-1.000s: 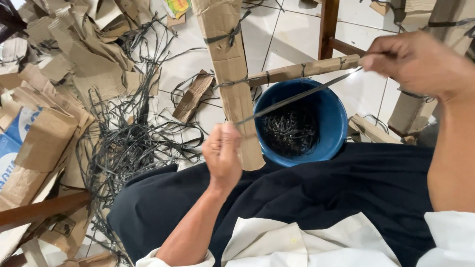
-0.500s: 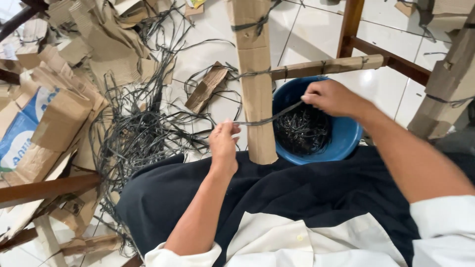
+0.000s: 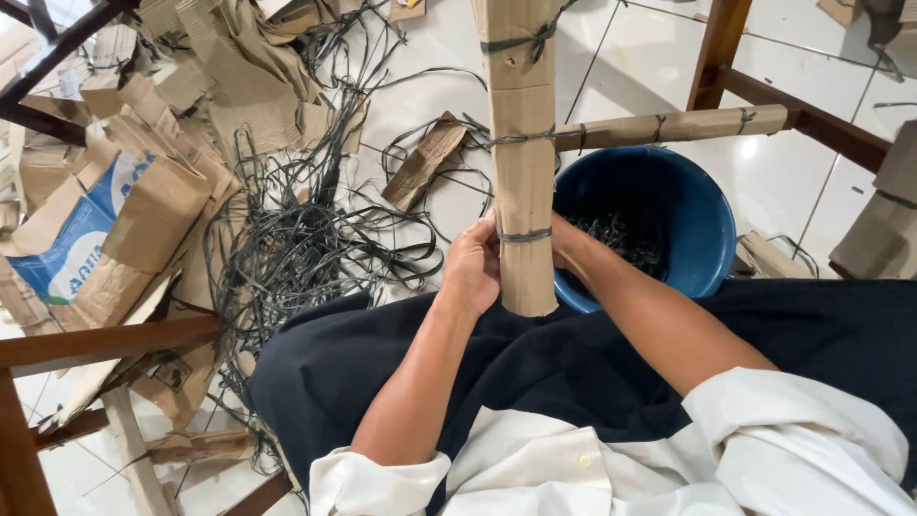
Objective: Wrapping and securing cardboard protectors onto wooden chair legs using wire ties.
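Note:
A cardboard-wrapped wooden leg [image 3: 523, 162] stands upright in front of my lap, with a wrapped crossbar [image 3: 669, 126] going off to the right. A thin dark strap [image 3: 523, 235] circles the leg near its lower end. My left hand [image 3: 473, 268] presses against the leg's left side at the strap, fingers closed on it. My right hand [image 3: 565, 239] reaches behind the leg from the right and is mostly hidden; only the wrist and part of the hand show.
A blue bucket [image 3: 702, 215] with dark strap pieces stands right of the leg. A tangle of dark straps [image 3: 306, 239] lies on the tiled floor to the left, beside torn cardboard [image 3: 124, 210]. Wooden frame bars [image 3: 95, 344] cross the lower left.
My hands held the strap stretched in the air; they have come together at the leg, and the strap now wraps around it. The view shifted left.

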